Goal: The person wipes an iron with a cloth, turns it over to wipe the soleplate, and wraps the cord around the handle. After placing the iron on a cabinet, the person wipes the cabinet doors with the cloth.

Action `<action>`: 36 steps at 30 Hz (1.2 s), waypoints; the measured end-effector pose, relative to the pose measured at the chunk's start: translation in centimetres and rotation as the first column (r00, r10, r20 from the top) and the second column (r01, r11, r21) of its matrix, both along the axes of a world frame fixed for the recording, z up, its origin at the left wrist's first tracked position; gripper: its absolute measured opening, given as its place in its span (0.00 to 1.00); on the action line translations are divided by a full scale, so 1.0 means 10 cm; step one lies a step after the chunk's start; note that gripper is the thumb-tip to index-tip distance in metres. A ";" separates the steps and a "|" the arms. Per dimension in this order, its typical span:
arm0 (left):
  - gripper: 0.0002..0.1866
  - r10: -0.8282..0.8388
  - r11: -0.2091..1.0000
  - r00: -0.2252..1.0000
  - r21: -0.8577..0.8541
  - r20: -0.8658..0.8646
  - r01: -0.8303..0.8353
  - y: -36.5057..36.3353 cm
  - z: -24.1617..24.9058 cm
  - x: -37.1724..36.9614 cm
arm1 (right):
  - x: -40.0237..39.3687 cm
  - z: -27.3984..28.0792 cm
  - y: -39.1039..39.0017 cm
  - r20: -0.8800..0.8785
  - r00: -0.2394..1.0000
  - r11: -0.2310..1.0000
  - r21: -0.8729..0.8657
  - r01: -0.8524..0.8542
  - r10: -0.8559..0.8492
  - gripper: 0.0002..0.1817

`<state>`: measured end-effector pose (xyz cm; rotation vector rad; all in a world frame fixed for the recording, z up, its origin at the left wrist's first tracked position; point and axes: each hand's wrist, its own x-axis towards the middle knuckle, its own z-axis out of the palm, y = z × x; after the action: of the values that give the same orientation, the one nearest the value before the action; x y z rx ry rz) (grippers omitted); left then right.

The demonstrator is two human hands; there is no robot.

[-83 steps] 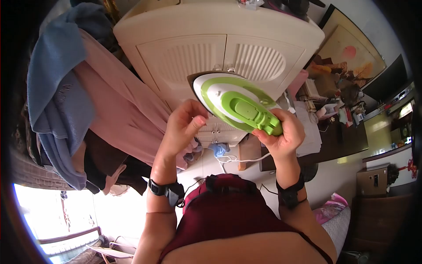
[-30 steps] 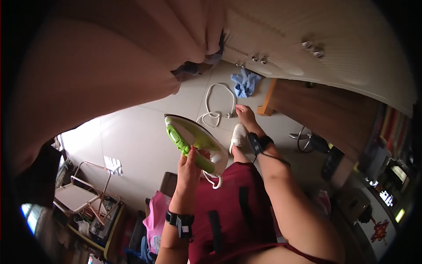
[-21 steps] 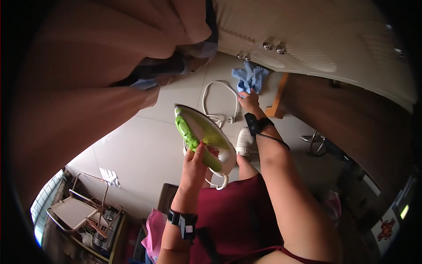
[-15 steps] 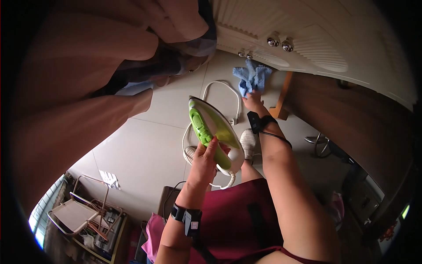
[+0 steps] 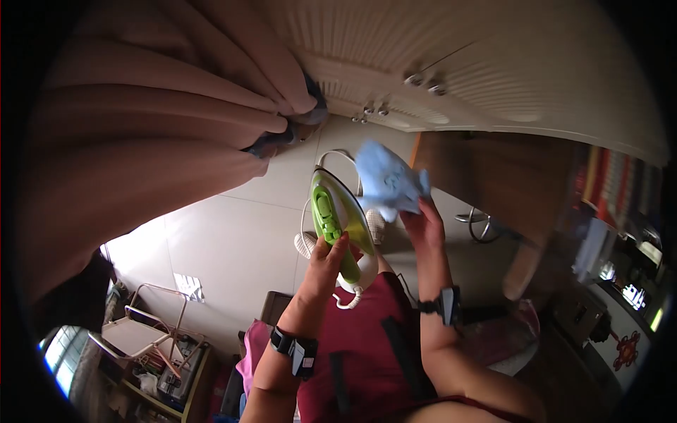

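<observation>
Since 0.5 s ago the right hand has come up off the floor w/ the blue cloth, which now sits beside the soleplate side of the green-and-white iron. Iron itself has barely shifted; it stays upright in the left hand, nose pointing up.

Risks (judgement):
- Soleplate temp can't be read from this view. If hot, fingers behind the thin cloth could get burned on contact.
- Cord hangs in a loop below the iron's heel; a snag on the lap or arm could jerk the iron loose.
- Iron is held one-handed by the handle; side pressure from the cloth may twist it in the grip.

Finger state:
- L: fingers closed round the handle, thumb on top.
- R: fingers pinched shut on the cloth's lower edge; cloth bunched above them.
</observation>
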<state>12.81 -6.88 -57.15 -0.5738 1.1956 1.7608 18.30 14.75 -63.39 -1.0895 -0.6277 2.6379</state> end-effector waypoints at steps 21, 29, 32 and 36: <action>0.13 -0.384 0.913 0.600 -0.193 -0.702 0.360 -0.20 4.67 -0.22 | -0.82 5.48 -0.15 0.204 0.868 -0.507 0.860 0.062 0.452 0.23; 0.15 -0.377 0.910 0.351 -0.272 -0.857 0.312 -0.18 5.27 -0.33 | -0.89 6.08 -0.13 -0.156 0.924 0.271 0.961 0.060 0.348 0.25; 0.13 -0.278 0.941 0.311 -0.192 -0.909 0.278 -0.18 5.30 -0.43 | -0.88 5.90 -0.24 -0.374 0.903 0.045 0.927 0.373 0.211 0.27; 0.12 -0.123 0.977 0.456 -0.028 -0.882 0.211 -0.08 5.47 -0.53 | -0.71 5.55 -0.63 -0.346 0.902 -0.013 0.932 0.361 0.260 0.32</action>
<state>7.50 -7.72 -2.41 0.6481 1.7626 1.9467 11.23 8.44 -7.88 0.0459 -1.8630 1.3158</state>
